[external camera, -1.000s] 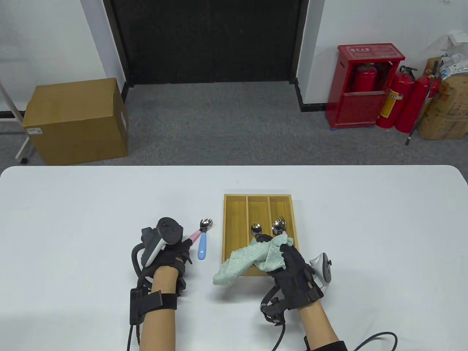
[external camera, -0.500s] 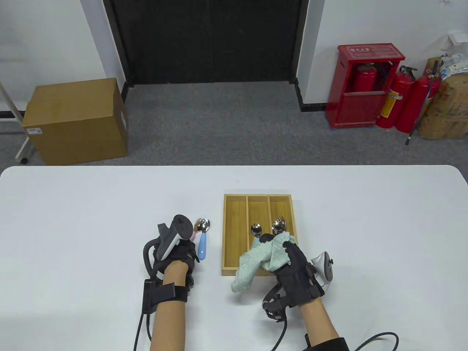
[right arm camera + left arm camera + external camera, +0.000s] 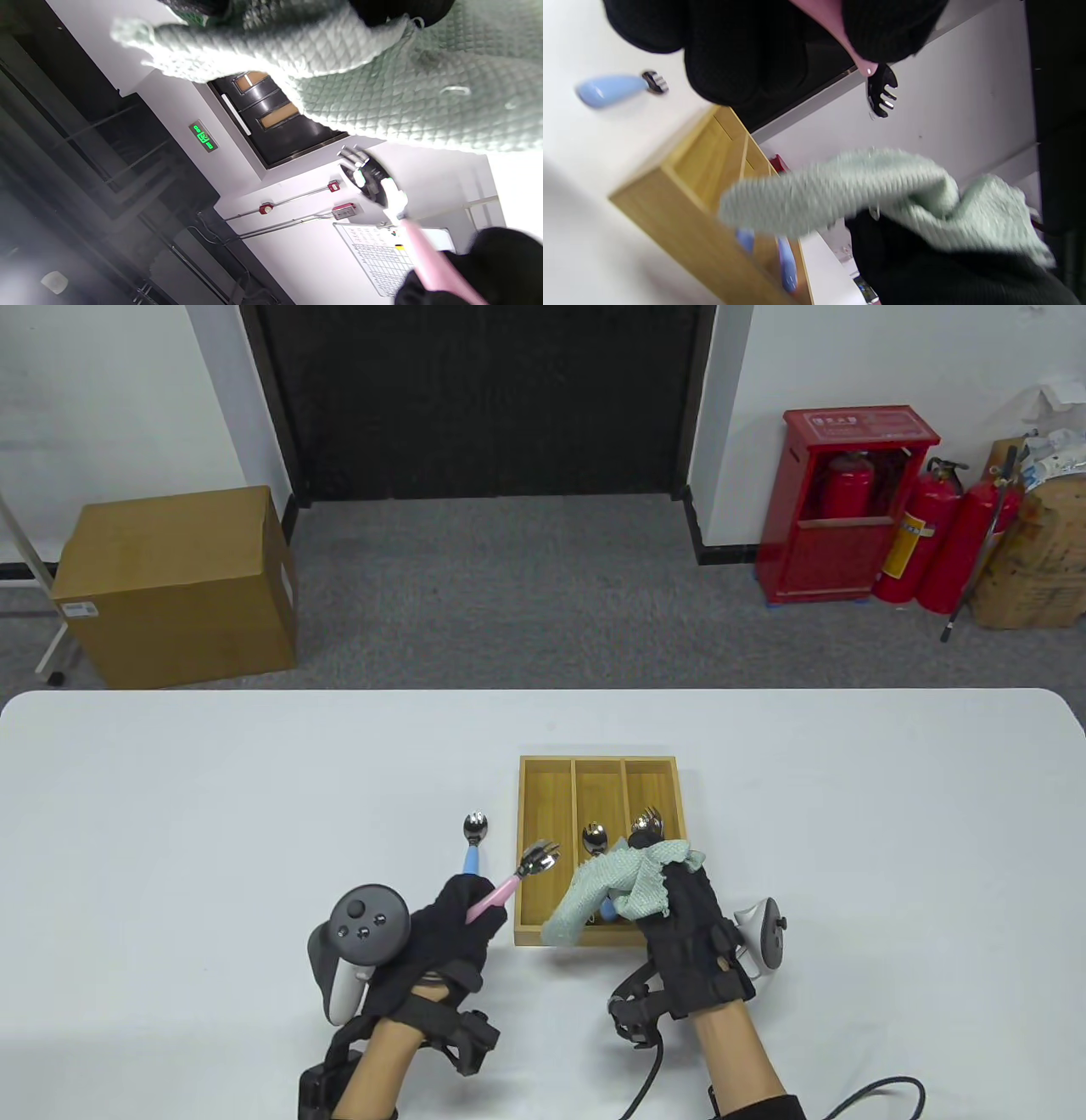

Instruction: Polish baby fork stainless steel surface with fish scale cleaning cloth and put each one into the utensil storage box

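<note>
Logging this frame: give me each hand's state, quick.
Left hand: closed, holding the pink fork by its handle.
Right hand: closed, holding the green cloth.

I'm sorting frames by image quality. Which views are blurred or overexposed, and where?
Table view: sharp and evenly lit, with the pink fork crisp. Left wrist view: the cloth is smeared by motion, and the box and the blue fork are soft. Right wrist view: the fork head is blurred, the right edge blows out to white, and the left side is dim.
</note>
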The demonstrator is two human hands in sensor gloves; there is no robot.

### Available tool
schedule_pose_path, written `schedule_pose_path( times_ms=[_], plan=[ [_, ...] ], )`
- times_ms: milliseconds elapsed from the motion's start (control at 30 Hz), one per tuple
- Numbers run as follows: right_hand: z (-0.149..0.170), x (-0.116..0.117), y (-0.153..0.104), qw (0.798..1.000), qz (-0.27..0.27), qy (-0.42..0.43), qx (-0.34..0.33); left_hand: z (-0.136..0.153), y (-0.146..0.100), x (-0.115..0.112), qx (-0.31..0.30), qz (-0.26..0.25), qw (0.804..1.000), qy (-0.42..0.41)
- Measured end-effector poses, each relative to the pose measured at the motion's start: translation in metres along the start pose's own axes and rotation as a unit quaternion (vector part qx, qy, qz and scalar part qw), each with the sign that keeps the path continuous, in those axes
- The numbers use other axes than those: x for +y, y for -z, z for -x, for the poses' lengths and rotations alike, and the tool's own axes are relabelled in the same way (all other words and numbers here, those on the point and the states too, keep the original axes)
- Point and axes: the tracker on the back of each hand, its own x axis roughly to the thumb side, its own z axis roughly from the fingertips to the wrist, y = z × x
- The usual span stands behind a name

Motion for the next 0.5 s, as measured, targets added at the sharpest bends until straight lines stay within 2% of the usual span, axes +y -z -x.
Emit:
schedule_pose_path(
  times_ms=[67,167,300,500],
  plan=[
    [0.0,0.0,0.0,1.0,-0.006,0.001,-0.003,0.004,-0.004,-0.013,0.009,0.032,0.999,-0.028],
    [-0.001,0.007,0.0,1.0,-0.024,-0.002,0.004,0.003,-0.006,-0.02,0.0,0.016,1.0,-0.025],
    [0.0,0.02,0.0,0.997,-0.066,-0.03,0.017,0.002,-0.006,-0.021,-0.012,0.021,1.0,-0.004],
    [0.0,0.033,0.004,0.976,-0.129,-0.175,0.015,0.011,-0.007,-0.025,-0.019,0.069,0.994,-0.077]
  ],
)
